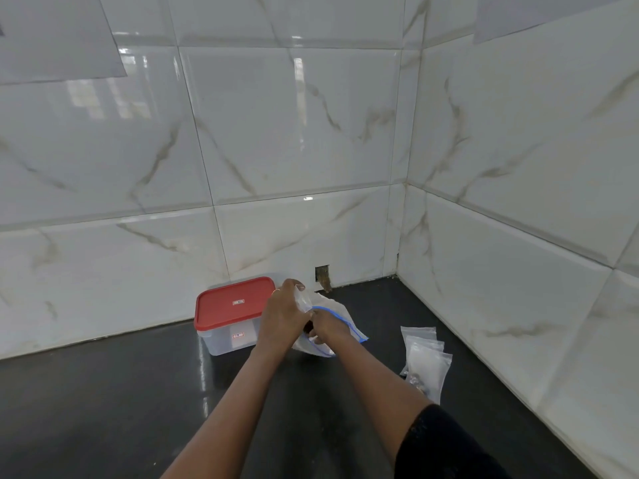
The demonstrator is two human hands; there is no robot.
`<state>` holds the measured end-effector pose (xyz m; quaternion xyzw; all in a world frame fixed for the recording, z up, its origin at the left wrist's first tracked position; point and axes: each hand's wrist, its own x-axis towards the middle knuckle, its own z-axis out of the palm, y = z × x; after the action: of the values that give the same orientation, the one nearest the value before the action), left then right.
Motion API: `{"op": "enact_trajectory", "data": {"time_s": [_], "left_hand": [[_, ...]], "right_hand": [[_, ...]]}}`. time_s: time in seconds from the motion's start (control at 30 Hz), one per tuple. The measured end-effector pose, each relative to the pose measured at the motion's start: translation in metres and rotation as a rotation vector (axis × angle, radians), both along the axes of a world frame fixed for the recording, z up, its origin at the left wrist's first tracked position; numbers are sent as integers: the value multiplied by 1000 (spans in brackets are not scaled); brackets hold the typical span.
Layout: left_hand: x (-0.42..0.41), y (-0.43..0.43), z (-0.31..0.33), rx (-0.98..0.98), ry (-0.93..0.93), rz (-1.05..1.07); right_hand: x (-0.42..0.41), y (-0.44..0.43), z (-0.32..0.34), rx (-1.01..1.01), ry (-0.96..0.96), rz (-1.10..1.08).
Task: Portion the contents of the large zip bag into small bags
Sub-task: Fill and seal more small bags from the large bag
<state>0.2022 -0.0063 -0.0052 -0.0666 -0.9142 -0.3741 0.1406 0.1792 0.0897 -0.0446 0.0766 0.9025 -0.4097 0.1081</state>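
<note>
Where the back wall (276,133) meets the side wall (518,167), the black counter (121,392) runs into a corner. Open counter lies to the left front and between the forearms; the right side is narrower, hemmed by the side wall.

The big bag (340,316) lies on the counter just in front of the back wall, its blue zip line curving round an open mouth. The left hand (281,316) is above that mouth with its fingers curled round a clear small bag (301,299). The right hand (326,328) is at the big bag's mouth, touching its rim; its fingers point down and are partly hidden by the plastic, so I cannot tell whether they grip anything. Something dark shows between the two hands, too small to name.

A box (230,335) with a red lid (235,302) stands near the back wall, just left of the left hand. It carries two small red-and-white labels, one on the lid and one on the front side; their writing is too small to read.

Right of the big bag, apart from it, a pile of bags (427,354) lies fanned on the counter — the nearest one holds a few dark bits at its lower end. A small square hole (322,273) is cut in the back wall just behind the hands
</note>
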Motion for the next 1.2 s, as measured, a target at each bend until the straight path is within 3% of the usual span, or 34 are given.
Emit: {"op": "enact_trajectory", "data": {"time_s": [0.23,0.5,0.6,0.67,0.83,0.97,1.2], "left_hand": [[-4,-3,-9,48,-39,31],[2,-2,-28,-12,-103,82],[3,0,-31,-11,-146,62],[4,3,-29,11,-138,42],[7,17,-22,-42,-28,-70],[6,22,-21,-46,6,-56],[7,25,-20,40,5,2]], "right_hand": [[4,3,14,292,-123,94],[20,2,-8,303,51,159],[30,-3,-24,458,30,116],[39,-6,-33,546,135,64],[62,-4,-46,715,292,211],[69,5,-41,817,292,329],[55,29,-21,695,284,154]]}}
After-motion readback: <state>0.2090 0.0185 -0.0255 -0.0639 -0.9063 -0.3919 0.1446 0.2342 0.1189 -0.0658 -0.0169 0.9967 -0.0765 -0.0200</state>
